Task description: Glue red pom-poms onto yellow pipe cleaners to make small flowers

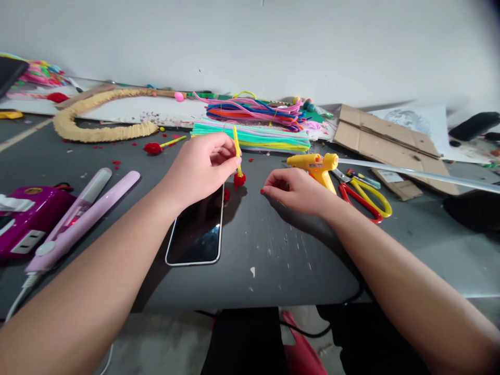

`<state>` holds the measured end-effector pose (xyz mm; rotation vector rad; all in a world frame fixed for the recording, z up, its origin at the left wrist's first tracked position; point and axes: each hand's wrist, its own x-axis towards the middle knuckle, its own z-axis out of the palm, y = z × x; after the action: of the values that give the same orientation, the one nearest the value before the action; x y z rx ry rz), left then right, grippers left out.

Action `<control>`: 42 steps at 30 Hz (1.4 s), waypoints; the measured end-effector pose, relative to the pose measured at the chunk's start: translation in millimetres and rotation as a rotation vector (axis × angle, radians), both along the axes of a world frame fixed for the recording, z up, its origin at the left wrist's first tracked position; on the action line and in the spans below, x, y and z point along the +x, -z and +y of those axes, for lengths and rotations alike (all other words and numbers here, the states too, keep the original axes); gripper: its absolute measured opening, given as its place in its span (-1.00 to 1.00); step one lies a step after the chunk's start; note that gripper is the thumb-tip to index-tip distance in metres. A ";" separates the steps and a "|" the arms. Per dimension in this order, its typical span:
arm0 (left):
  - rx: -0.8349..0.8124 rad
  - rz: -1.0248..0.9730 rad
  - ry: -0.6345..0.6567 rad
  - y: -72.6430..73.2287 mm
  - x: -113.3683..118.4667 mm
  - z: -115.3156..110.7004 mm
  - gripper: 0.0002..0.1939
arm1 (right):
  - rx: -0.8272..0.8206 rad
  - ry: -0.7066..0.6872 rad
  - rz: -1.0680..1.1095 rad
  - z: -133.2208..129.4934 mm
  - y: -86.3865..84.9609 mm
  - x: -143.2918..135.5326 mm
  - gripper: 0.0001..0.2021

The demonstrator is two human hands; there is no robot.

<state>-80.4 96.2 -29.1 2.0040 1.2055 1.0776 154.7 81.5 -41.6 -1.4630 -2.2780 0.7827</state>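
Observation:
My left hand (209,164) pinches a yellow pipe cleaner stem (236,143), held nearly upright. At its lower end hangs a small red fuzzy tuft (239,180), just above the table. My right hand (295,190) is closed in a pinch, with a small red bit (262,191) at the fingertips; whether it grips that bit or touches it on the table I cannot tell. Below my left hand lies a smartphone (197,229) with a dark screen, a red piece (227,195) beside its edge. A yellow glue gun (314,165) lies just behind my right hand.
A pink hair straightener (89,213) and a purple power box (33,221) occupy the left. Bundled pipe cleaners (253,136) lie at the back, near a finished-looking red-topped stem (153,148). On the right are scissors (365,198), folded cardboard (390,146) and a long glue stick (414,173).

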 end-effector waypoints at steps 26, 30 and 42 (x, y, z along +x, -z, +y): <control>-0.016 -0.046 -0.019 -0.4 11.2 -10.1 -0.85 | -0.087 0.281 0.746 -12.5 16.1 -33.2 -0.75; -0.005 -0.057 -0.012 -1.4 12.9 -11.4 -0.86 | -0.080 0.305 0.759 -12.0 15.5 -33.2 -0.74; -0.003 -0.042 -0.047 -3.1 12.3 -13.1 -0.82 | -0.111 0.319 0.845 -9.4 19.1 -31.9 -0.72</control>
<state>-68.1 83.2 -25.9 1.9504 1.2369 1.1341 122.8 72.1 -60.7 -1.1686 -1.3562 1.1521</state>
